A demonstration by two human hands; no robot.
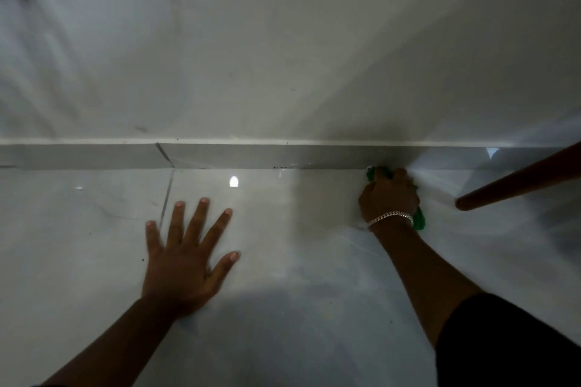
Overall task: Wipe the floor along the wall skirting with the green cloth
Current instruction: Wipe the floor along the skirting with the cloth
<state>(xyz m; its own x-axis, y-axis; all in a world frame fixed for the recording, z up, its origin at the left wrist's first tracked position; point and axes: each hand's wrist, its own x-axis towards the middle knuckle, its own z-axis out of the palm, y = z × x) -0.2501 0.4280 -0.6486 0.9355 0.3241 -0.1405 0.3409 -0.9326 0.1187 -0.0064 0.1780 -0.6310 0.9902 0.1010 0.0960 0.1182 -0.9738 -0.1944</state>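
Right hand [389, 198], centre right of frame: fingers clenched around green cloth [419, 221], pressed on floor [298, 261] against skirting [220, 155]. Left hand [185, 256], lower left: flat on floor, fingers spread, holding nothing.

An indoor room, likely a home. Glossy pale floor tiles [283, 261] meet a grey skirting [94, 155] under a plain white wall [283, 41]. A wooden furniture leg [518, 179] stands nearby.

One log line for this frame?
step: wiping floor at skirting | right hand: closed on green cloth | left hand: flat on floor | nearby: wooden leg
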